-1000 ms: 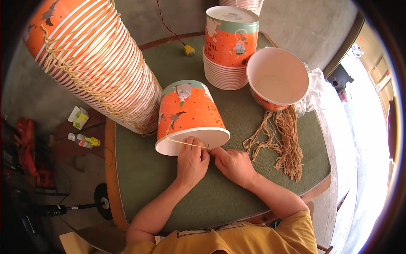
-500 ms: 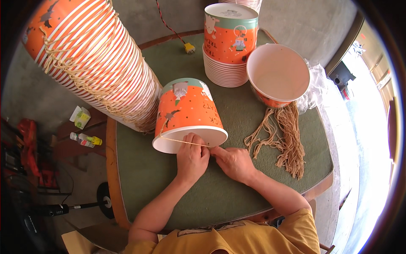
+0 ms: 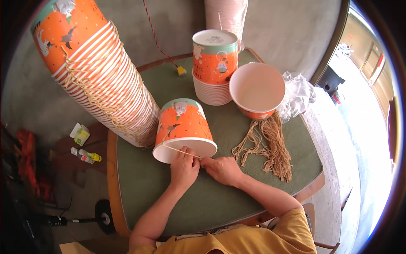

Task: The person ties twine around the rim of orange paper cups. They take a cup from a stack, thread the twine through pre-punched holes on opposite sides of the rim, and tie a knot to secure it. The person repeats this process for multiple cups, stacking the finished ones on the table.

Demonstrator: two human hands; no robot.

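An orange paper bucket [image 3: 184, 125] with a green band and printed figures lies on its side, its white mouth towards me. A thin tan cord [image 3: 179, 150] runs from the rim's left side across the mouth to my hands. My left hand [image 3: 185, 169] is closed at the mouth's lower edge, with the cord passing over its fingers; its fingertips are hidden. Close beside it, my right hand [image 3: 222, 169] pinches the cord's end near the rim. The two hands almost touch.
A tall leaning stack of corded buckets [image 3: 114, 84] stands left. Behind are an upside-down bucket stack [image 3: 213, 86], an open bucket [image 3: 257, 86], clear plastic [image 3: 296, 95] and a yellow plug [image 3: 181, 71]. A bundle of cords [image 3: 277, 154] lies right on the green tabletop [image 3: 169, 211].
The view has shifted, so the tabletop things sit lower and farther left in the picture. Both hands keep to the same part of the bucket's rim with the cord.
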